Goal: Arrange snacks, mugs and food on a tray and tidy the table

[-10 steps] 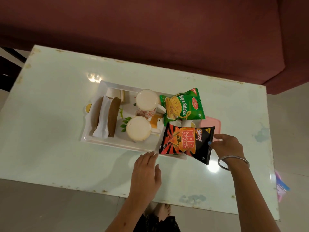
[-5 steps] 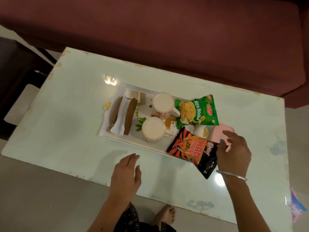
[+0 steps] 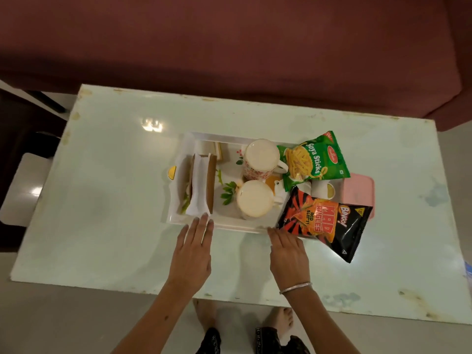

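The white plastic tray [image 3: 178, 218] sits in the middle of the pale green glass counter [image 3: 102, 226]. Two white mugs [image 3: 260, 159] and a wrapped sandwich [image 3: 201, 185] are on it. The green bag [image 3: 313, 157] says "Soya Sticks". The black bag [image 3: 324, 223] says "Bingo! Mad Angles" and hangs off the tray edge. Both the left hand [image 3: 194, 254] and the right hand [image 3: 288, 254] lie flat and empty, fingertips at the tray's near rim. It looks almost done.

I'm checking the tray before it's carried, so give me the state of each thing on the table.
Tray: loaded, flat on table.
Two mugs: upright.
Sandwich: wrapped, on tray.
Green packet: sealed, overhanging tray.
Black packet: sealed, overhanging tray.
Pink box: lidded, beside tray.
Left hand: open, fingertips at the tray's rim.
Right hand: open, fingertips at the rim.
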The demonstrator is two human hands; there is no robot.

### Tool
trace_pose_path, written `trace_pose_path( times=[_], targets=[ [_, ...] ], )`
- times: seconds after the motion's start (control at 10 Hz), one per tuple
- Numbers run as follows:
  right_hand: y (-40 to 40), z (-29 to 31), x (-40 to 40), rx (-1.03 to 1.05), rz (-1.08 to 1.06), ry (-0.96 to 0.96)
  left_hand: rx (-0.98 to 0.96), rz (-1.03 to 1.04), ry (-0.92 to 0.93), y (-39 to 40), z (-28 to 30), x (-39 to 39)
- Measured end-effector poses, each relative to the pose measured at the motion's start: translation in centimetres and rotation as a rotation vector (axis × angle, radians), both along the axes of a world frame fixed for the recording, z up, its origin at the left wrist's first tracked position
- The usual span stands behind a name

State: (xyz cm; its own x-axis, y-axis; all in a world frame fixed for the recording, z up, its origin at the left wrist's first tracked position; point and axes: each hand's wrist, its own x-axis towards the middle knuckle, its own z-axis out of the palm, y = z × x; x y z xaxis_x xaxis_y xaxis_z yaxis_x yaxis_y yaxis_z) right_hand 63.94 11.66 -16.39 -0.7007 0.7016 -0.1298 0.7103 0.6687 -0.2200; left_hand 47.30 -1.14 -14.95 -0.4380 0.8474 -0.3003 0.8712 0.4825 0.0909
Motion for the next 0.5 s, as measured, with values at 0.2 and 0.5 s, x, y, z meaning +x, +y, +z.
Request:
trace_pose_path(
  times=[0.2, 0.5],
  targets=[
    [-0.2, -0.4, 0.2, 0.035, -0.015, -0.042, -0.057, -0.067, -0.017, -0.3, -0.5, -0.6],
    [-4.8, 2.9, 0.2, -0.011, -0.152, -0.116, -0.196, 0.013, -0.174, -1.9, 2.8, 3.8]
  ],
)
